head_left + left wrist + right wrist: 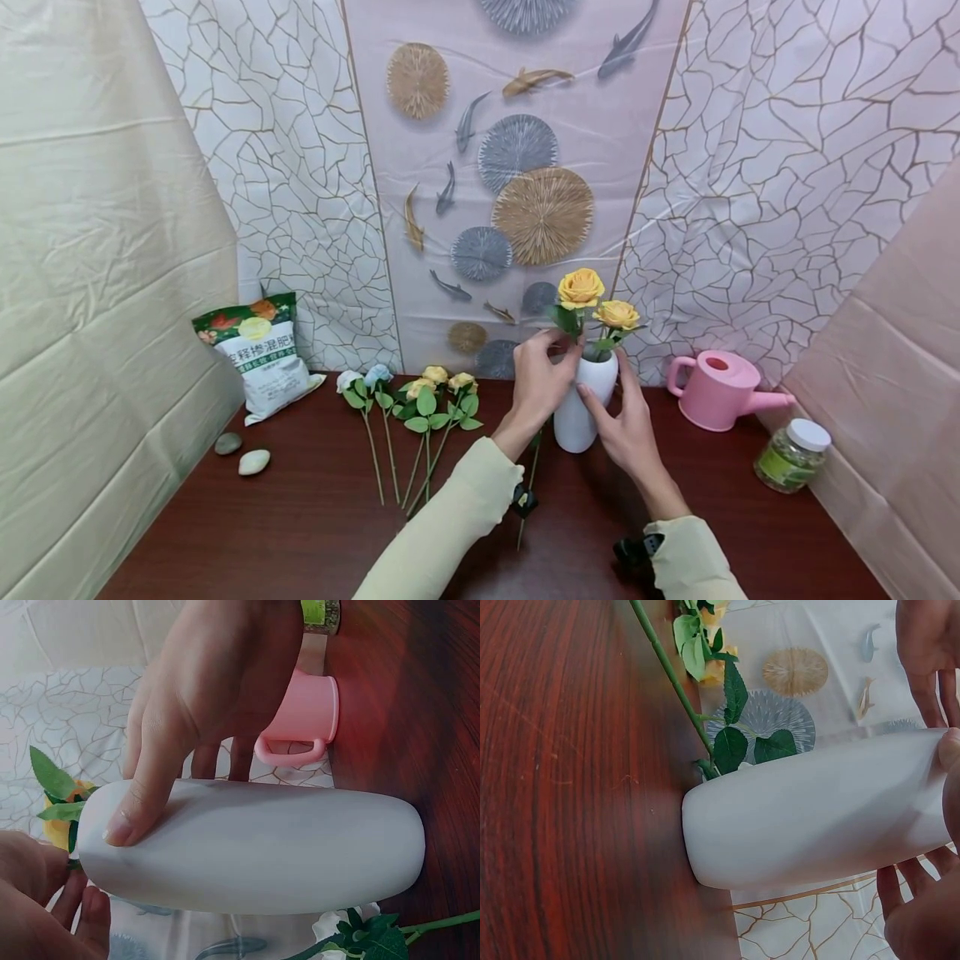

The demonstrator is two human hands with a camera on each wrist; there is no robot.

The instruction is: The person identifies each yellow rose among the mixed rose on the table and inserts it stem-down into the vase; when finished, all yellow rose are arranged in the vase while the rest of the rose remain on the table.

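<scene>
A white vase [576, 421] stands upright on the table, with two yellow roses at its mouth. My right hand [632, 429] holds the vase by its upper part, the thumb pressed on the near side in the left wrist view and the fingers round the far side. At the rim, my left hand [542, 379] pinches the stem of the taller yellow rose [581, 288] just under its leaves. The other yellow rose [617, 314] leans right out of the mouth. Beside the vase base lies a stem with dark leaves and a white bloom [330, 926], partly hidden by my left arm in the head view.
Left of the vase lie a white rose [348, 381], a blue rose [378, 374] and several yellow roses [435, 375]. Farther left are a fertilizer bag [266, 358] and two stones [253, 462]. A pink watering can [718, 392] and a lidded jar [792, 457] stand right.
</scene>
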